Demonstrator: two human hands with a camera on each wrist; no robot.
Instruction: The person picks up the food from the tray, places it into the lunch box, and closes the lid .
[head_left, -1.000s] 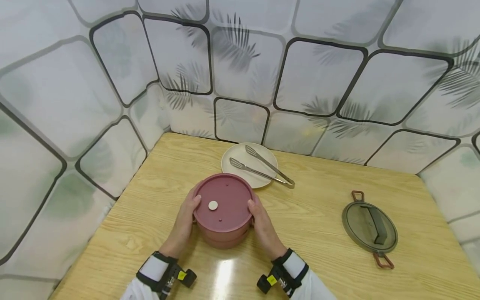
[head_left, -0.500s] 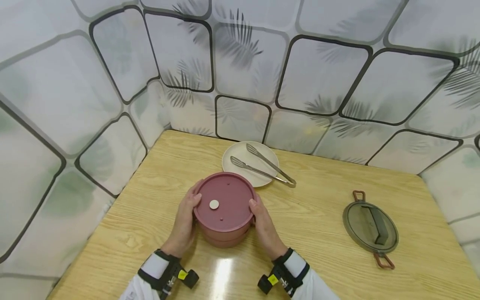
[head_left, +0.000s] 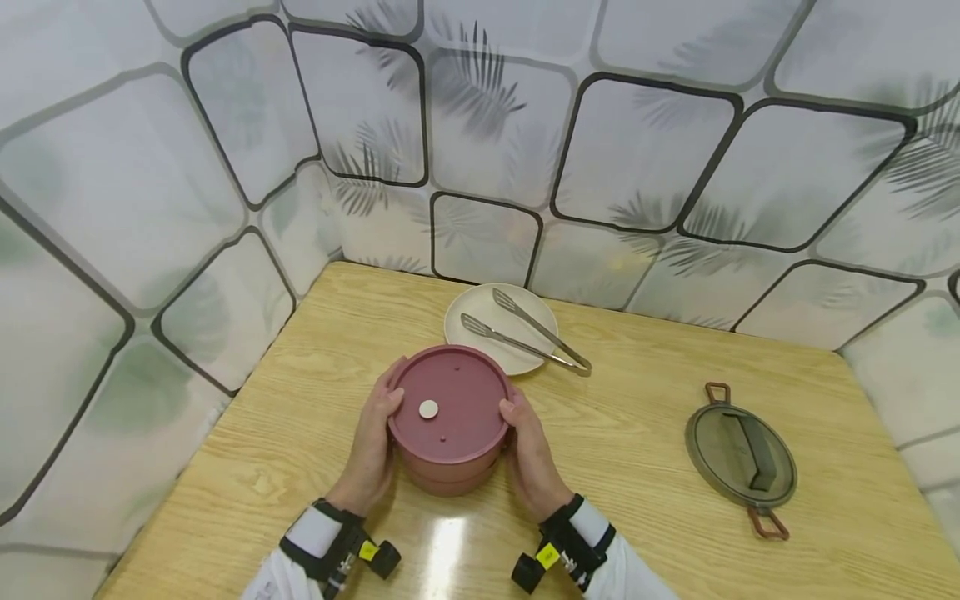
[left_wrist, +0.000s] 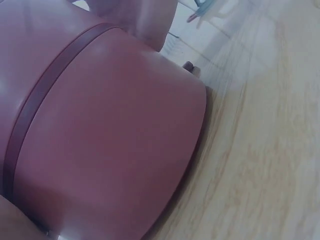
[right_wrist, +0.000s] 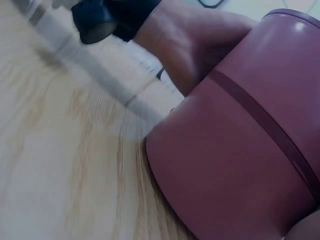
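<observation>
A maroon round pot stands on the wooden table near the middle of the head view. Its flat maroon lid carries an off-centre white disc. My left hand holds the pot's left side, thumb at the lid's rim. On the opposite side my right hand grips it the same way; the other fingers of both hands are mostly hidden. Both wrist views show the smooth pot wall with a darker band between its upper and lower parts, its base close over the tabletop.
Behind the pot lies a cream plate with metal tongs across it, their bent end over the rim. To the right sits a round dark-green lidded pan with two brown loop handles. Patterned walls border the table's back and left.
My right hand has shifted slightly at the pot's side and now covers the bit of handle that showed there. The pot, plate, tongs and pan keep their places.
</observation>
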